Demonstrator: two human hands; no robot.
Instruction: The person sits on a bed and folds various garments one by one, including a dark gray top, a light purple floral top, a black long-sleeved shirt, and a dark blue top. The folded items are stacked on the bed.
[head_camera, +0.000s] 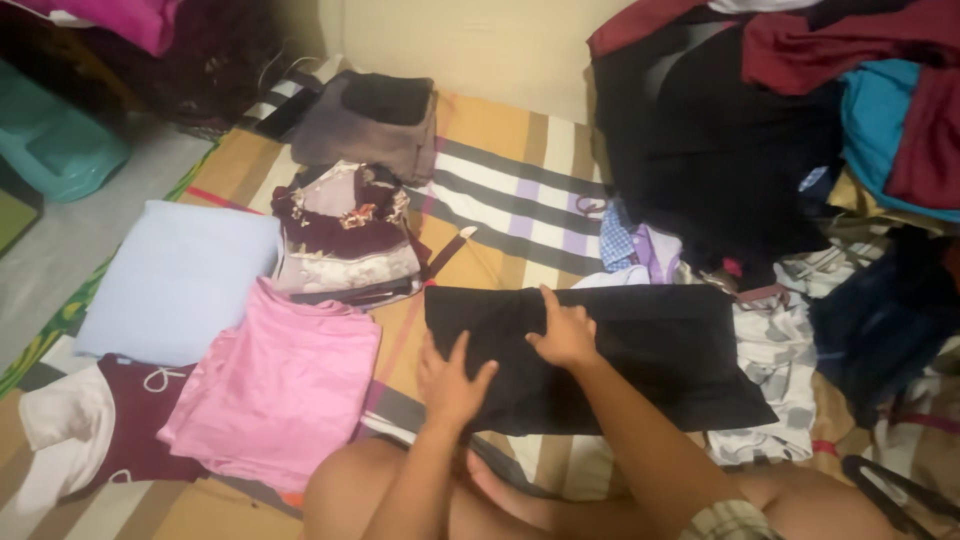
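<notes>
Black folded garment (610, 355), flat on the striped mat (520, 185), directly ahead of the bare knees at the bottom edge. Left hand (452, 380) pressed palm down on the near left corner of the black folded garment, fingers spread, grip apart and closed on nothing. Right hand (566, 335) laid flat near the middle of the same garment, a little farther up than the left hand, fingers stretched toward its far edge, grip likewise apart, clamped on nothing.

Just left of the black folded garment: pink folded garment (275, 395), smoothed flat. Beyond that pink piece, farther left: pale blue folded cloth (180, 280). Below the pale blue cloth, at the lower left: maroon and white garment (95, 435) with a white drawstring. Up and left of the black folded garment: stack of folded clothes (345, 240), maroon and cream with a floral print, near its far left corner. Beyond that stack: grey folded garment (375, 125) with a darker piece on top.

Right of and behind the black folded garment: large heap of unfolded clothes (760, 130), black, maroon and teal, piled up toward the wall. Peeking out from under the right edge of the black folded garment: white patterned cloth (775, 355). Far upper left, well apart from the black folded garment: teal plastic tub (55, 140) on the floor beside the mat.
</notes>
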